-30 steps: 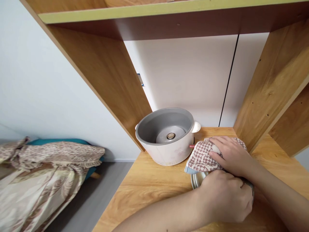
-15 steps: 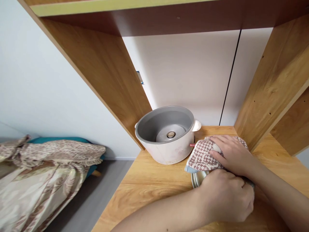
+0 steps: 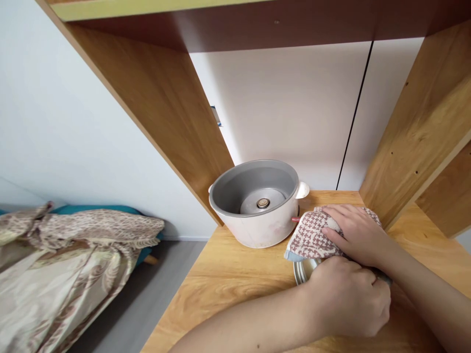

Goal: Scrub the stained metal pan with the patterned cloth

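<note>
My left hand [image 3: 349,296] is closed around a round metal container [image 3: 306,271] with a ringed, silvery rim. Most of it is hidden behind my fist and the cloth, so I cannot tell its exact kind. Over its upper side lies a brown-and-white patterned cloth [image 3: 317,235] with a light blue edge. My right hand [image 3: 355,233] is curved over this cloth and holds it against the container, thumb apart from the fingers. Just left of the cloth stands a white rice cooker [image 3: 253,231], lidless, its grey inside and round central sensor showing.
Beneath everything is a wooden desktop [image 3: 198,279], with wooden side panels [image 3: 158,103] and a dark red shelf underside [image 3: 275,27] above. To the left, a bed with a patterned cover [image 3: 73,274] stands on the grey floor [image 3: 147,284].
The view has shifted slightly, so the cooker and desk appear a little further right. Both hands keep nearly the same places on the container and cloth.
</note>
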Tool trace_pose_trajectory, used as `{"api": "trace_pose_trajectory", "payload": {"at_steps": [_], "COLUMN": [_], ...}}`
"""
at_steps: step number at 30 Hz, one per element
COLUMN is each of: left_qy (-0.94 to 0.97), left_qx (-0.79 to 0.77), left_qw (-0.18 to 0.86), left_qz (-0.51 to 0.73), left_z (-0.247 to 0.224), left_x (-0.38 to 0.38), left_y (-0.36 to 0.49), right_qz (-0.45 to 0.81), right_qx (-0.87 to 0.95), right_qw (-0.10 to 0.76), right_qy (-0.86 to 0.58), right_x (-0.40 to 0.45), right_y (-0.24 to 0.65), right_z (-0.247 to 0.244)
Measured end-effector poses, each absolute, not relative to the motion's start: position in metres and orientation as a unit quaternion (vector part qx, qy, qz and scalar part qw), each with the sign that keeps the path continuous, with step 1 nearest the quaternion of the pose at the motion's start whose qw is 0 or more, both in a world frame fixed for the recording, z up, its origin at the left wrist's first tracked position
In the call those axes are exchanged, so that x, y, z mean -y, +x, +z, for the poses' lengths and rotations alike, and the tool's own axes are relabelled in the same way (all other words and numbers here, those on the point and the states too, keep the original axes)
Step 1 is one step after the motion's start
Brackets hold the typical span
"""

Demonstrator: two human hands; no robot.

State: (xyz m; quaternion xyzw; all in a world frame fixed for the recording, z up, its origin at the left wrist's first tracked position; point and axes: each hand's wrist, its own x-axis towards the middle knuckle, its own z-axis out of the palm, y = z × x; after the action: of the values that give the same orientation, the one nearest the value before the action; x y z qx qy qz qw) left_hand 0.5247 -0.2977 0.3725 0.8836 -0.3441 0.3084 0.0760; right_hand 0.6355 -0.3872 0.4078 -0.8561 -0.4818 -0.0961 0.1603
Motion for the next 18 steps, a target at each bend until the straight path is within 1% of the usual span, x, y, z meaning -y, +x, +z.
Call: {"api": "trace_pose_trajectory", "payload": {"at_steps": [18], "left_qy": [0.853], "left_qx": [0.331], "left_qw": [0.099], "left_qz": [0.391], "left_z": [0.3694], "left_x": [0.2975], "left_y": [0.5251], "right_qz": [-0.092], "right_qx": [0.481], "right_qw": [0.157], "right_qy": [-0.858], "right_x": [0.3875], "right_y": [0.6356], "right_z": [0.4084]}}
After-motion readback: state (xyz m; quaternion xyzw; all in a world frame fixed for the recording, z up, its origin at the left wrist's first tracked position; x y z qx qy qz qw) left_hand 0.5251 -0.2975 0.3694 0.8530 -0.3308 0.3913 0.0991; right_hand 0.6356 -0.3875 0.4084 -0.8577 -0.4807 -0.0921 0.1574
